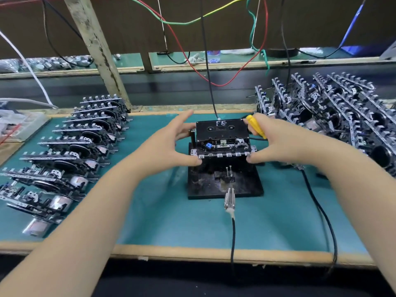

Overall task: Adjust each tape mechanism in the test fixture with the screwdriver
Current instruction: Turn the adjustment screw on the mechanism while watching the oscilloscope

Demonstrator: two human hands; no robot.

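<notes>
Left hand (171,144): fingers spread, thumb tip on front left corner of tape mechanism (224,147), other fingers reaching behind its left edge.
Right hand (276,142): thumb on front right corner, fingers curled round yellow screwdriver (256,126) handle; tip hidden.
Mechanism seated on black test fixture (225,183), mid green mat (171,217), black cassette (221,129) on top.
Judgement: light, rigid stamped metal and plastic, thin tabs and small parts delicate; hold by frame edges.
Shingled row of mechanisms (70,151) left, loose pile (334,116) right.
</notes>
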